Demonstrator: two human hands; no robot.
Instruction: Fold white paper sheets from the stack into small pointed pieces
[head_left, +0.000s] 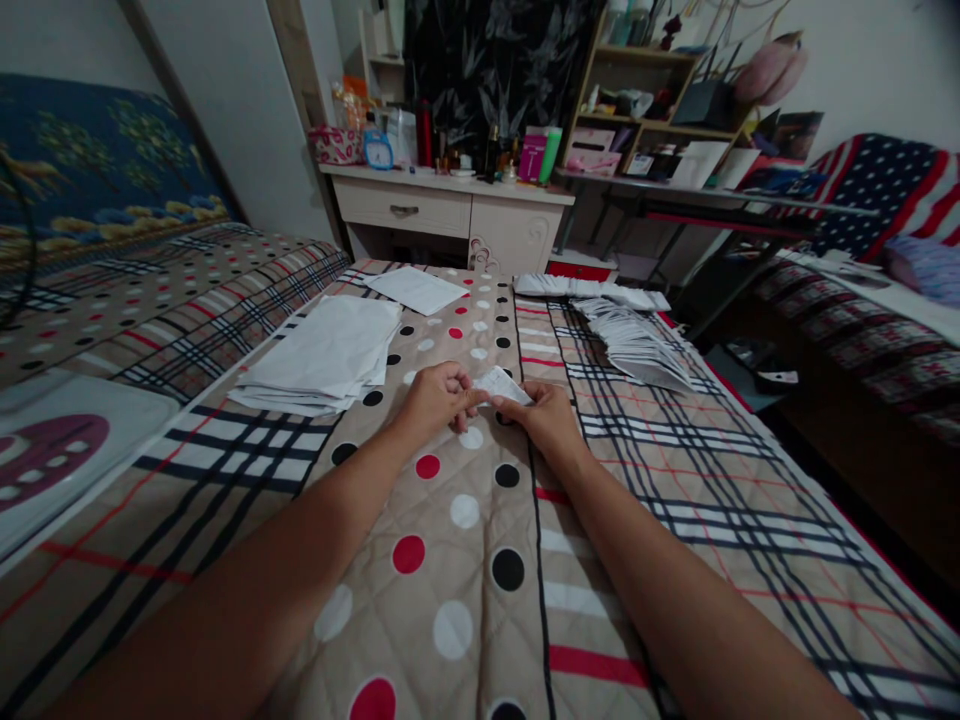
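Between my two hands is a small folded piece of white paper (501,382) with faint marks on it. My left hand (441,396) pinches its left end between thumb and fingers. At the other end, my right hand (550,412) grips it with the thumb on top. A stack of white paper sheets (319,350) lies to the left of my hands, and a single white sheet (417,289) rests farther back. On the right sits a fanned row of folded papers (636,342), with a long white bundle of folded paper (589,291) behind it.
All the papers lie on a quilted bedspread (427,520) with dots and plaid. A white plastic item (135,410) with a purple print is at the left edge. Beyond the bed stands a white dresser (435,208) crowded with bottles and boxes, beside a shelf desk (645,125).
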